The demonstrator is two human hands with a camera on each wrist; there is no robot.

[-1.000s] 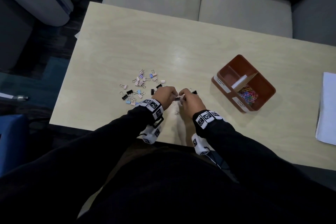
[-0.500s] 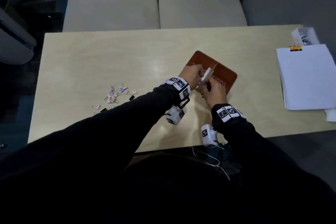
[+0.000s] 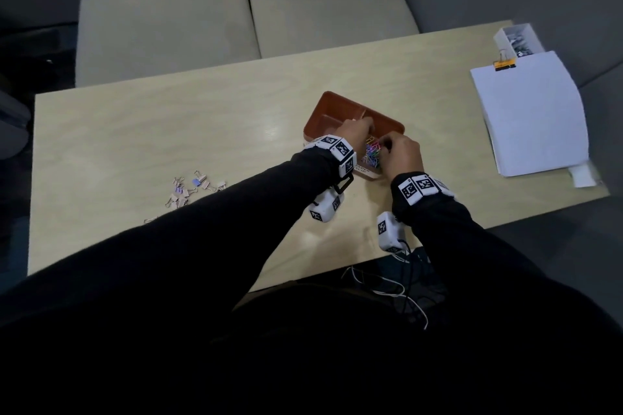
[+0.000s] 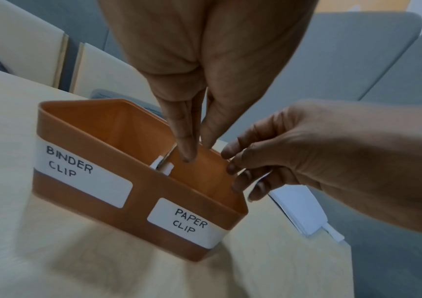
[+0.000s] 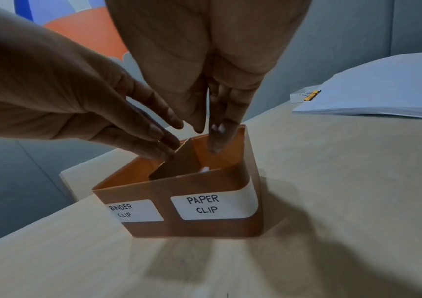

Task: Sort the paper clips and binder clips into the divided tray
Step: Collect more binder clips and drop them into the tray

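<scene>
The brown divided tray (image 3: 324, 105) stands mid-table, its front labelled "BINDER CLIP" (image 4: 82, 177) and "PAPER CLIP" (image 5: 203, 204). Coloured paper clips (image 3: 372, 154) lie in the near compartment. Both hands are over the tray. My left hand (image 3: 362, 129) points straight fingers (image 4: 187, 149) down onto the top edge of the divider (image 4: 199, 173). My right hand (image 3: 391, 145) reaches its fingers (image 5: 215, 141) into the paper clip compartment. Nothing shows between the fingers of either hand. A loose pile of small binder clips (image 3: 192, 189) lies on the table (image 3: 135, 131) to the left.
At the table's right end lies a stack of white paper (image 3: 529, 111) held by a yellow binder clip (image 3: 504, 64), with a small white box (image 3: 517, 39) behind it. Sofa cushions (image 3: 161, 30) run along the far side. Cables (image 3: 387, 290) hang near the front edge.
Both hands have moved right, from the binder clip pile to the tray. Half a second ago they were at the divider; now the right fingers dip into the paper clip compartment.
</scene>
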